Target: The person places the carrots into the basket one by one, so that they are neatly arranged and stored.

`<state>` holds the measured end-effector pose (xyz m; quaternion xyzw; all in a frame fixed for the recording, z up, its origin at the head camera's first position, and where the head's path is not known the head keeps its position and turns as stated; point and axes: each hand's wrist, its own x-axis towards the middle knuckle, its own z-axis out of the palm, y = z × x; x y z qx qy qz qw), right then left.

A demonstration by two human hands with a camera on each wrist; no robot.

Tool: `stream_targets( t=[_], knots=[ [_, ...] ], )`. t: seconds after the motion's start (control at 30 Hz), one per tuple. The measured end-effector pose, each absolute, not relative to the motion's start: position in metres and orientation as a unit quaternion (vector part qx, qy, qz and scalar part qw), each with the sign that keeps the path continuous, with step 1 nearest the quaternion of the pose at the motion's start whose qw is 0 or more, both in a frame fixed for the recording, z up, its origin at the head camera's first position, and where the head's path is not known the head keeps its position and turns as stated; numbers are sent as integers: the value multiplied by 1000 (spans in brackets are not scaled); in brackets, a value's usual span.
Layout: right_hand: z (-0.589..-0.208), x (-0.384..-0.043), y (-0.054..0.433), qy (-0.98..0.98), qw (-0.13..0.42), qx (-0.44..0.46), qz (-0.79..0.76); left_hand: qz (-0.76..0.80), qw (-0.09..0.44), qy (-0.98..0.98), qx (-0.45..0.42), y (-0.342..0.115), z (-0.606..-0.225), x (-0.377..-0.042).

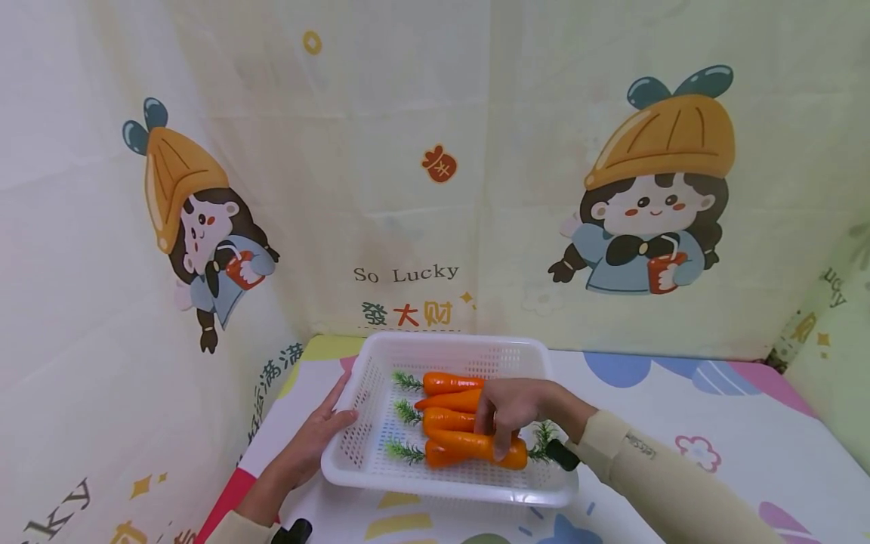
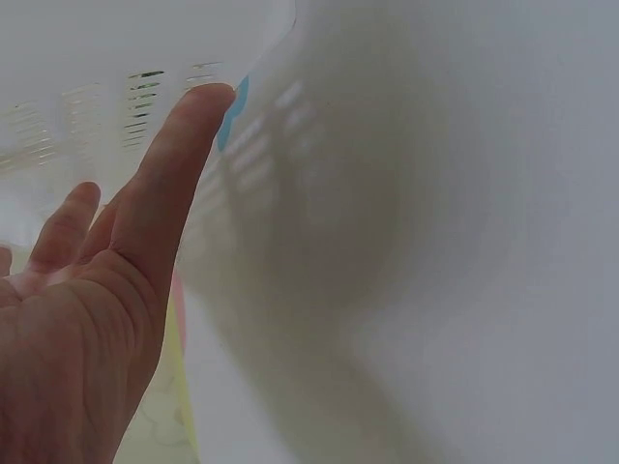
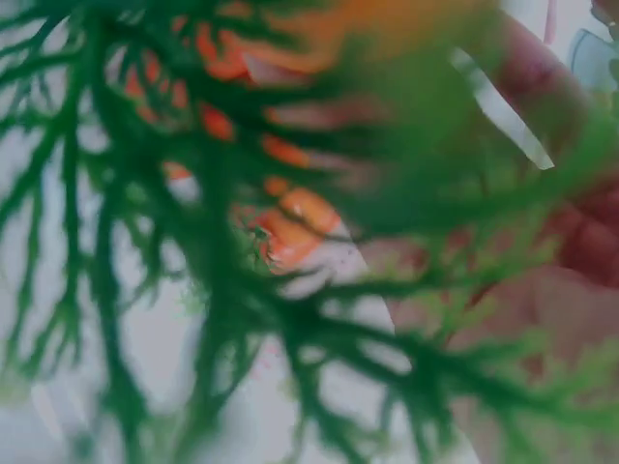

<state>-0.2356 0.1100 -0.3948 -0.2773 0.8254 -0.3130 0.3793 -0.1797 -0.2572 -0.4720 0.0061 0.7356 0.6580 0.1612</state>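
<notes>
A white plastic basket [image 1: 448,491] with slotted walls holds several orange toy carrots [image 1: 442,419] with green leafy tops. My right hand [image 1: 519,404] reaches in from the right and pinches the nearest upper carrot [image 1: 465,442], whose leaves point right and which lies across another carrot. In the right wrist view, its blurred green leaves [image 3: 290,319] cover much of the hand. My left hand [image 1: 314,438] touches the basket's left side, the thumb by the rim. The left wrist view shows straight fingers [image 2: 174,164] against the slotted wall.
Beneath the basket lies a white tabletop [image 1: 639,400] printed with colourful shapes. A cream cloth backdrop [image 1: 503,227] with cartoon figures and lettering rises behind the table and along both sides.
</notes>
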Motion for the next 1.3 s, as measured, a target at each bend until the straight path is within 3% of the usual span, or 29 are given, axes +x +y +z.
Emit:
stream_targets(
  t=[0.4, 1.3],
  knots=[
    [-409, -240, 96, 827, 407, -292, -256, 656, 159, 738, 9, -255, -472, -178],
    [-427, -232, 79, 884, 325, -291, -167, 657, 152, 738, 3, -255, -470, -178]
  ],
)
